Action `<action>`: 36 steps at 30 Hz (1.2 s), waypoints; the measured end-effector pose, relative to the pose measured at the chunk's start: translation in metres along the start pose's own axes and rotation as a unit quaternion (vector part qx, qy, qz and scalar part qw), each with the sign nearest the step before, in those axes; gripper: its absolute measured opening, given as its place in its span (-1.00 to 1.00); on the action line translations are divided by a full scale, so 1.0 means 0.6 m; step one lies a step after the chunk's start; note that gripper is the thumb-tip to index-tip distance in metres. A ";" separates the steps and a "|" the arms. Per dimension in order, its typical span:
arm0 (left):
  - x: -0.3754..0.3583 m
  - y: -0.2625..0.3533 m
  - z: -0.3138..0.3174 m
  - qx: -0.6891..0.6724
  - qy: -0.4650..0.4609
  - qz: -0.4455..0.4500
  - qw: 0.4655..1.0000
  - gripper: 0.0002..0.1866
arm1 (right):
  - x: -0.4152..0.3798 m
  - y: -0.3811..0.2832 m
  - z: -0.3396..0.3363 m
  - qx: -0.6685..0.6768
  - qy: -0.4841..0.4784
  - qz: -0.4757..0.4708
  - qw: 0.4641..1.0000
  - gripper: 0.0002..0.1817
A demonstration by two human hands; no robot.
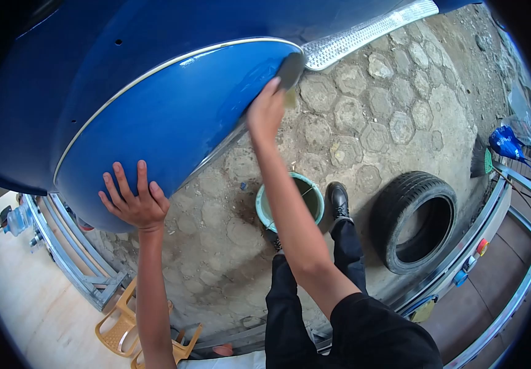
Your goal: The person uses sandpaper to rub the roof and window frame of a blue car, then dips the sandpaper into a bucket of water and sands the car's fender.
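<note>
A glossy blue vehicle fender (pixel 173 104) with a pale edging strip fills the upper left, and wet streaks show near its right tip. My left hand (pixel 135 200) rests on the fender's lower part, fingers spread and holding nothing. At the right tip, my right hand (pixel 265 114) grips a dark grey flat piece that looks like sandpaper (pixel 291 71), pressed to the paint. Motion blurs this hand, and its thumb side is partly hidden. Under my right forearm stands a green bucket (pixel 260 206), partly covered by the arm.
A ribbed metal step (pixel 370 34) runs from the fender's tip. A loose tyre (pixel 413 221) lies on the hexagonal paving (pixel 348 114). Metal rails (pixel 462 246) border the right side. Yellow plastic chairs (pixel 118 329) and a clear water bottle (pixel 16 220) are at the lower left.
</note>
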State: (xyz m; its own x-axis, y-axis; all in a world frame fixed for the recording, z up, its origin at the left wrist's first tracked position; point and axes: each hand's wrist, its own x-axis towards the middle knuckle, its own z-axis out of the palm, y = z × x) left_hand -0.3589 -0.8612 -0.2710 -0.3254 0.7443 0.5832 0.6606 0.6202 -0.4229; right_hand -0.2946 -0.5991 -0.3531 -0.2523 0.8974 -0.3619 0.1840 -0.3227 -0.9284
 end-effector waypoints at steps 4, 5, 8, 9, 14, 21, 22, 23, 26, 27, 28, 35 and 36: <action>0.002 0.002 -0.001 0.000 0.001 0.001 1.000 -0.49 | -0.047 -0.005 -0.003 -0.057 0.011 -0.080 0.995 -0.40; 0.000 0.000 -0.001 0.001 -0.001 0.003 1.000 -0.49 | -0.083 -0.004 -0.008 -0.061 -0.002 -0.125 0.990 -0.41; 0.000 0.000 -0.003 -0.001 0.001 0.003 1.000 -0.49 | -0.087 0.021 -0.007 -0.073 -0.012 -0.132 0.988 -0.39; 0.001 0.000 0.000 -0.001 0.005 0.002 1.000 -0.49 | -0.041 0.037 0.004 -0.078 -0.002 -0.055 0.995 -0.39; -0.001 0.003 0.002 -0.004 0.002 -0.001 1.000 -0.48 | -0.092 -0.005 0.008 -0.075 0.078 -0.144 0.984 -0.29; -0.001 -0.002 0.000 0.004 -0.003 0.003 1.000 -0.49 | -0.025 0.002 0.009 -0.062 -0.005 -0.020 0.998 -0.35; -0.002 -0.001 -0.002 0.001 -0.006 0.005 1.000 -0.49 | -0.042 -0.011 0.006 -0.045 -0.016 -0.040 0.998 -0.37; 0.001 0.002 0.000 -0.002 -0.005 0.004 1.000 -0.49 | -0.059 -0.024 0.004 -0.028 -0.028 -0.061 0.997 -0.35; 0.003 -0.003 -0.004 0.003 -0.006 0.001 1.000 -0.49 | -0.181 -0.029 -0.020 -0.048 -0.138 -0.154 0.977 -0.31; 0.002 -0.001 -0.004 -0.001 -0.008 0.003 1.000 -0.49 | -0.172 -0.018 -0.019 -0.085 -0.114 -0.155 0.978 -0.32; 0.006 0.000 -0.002 -0.002 -0.004 0.004 1.000 -0.49 | -0.142 -0.028 -0.014 -0.120 -0.087 -0.158 0.976 -0.32; 0.001 -0.003 -0.002 -0.006 -0.004 -0.003 1.000 -0.50 | -0.180 -0.012 0.009 -0.182 -0.050 -0.271 0.944 -0.25; 0.003 0.001 -0.003 -0.006 -0.003 0.002 1.000 -0.49 | -0.188 0.023 -0.001 -0.211 -0.067 -0.289 0.932 -0.24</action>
State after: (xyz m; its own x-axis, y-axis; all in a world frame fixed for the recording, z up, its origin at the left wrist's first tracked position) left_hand -0.3581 -0.8601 -0.2687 -0.3266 0.7478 0.5780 0.6696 0.6147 -0.4169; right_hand -0.2629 -0.7044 -0.3250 -0.5355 0.8303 0.1547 0.3301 0.3744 -0.8665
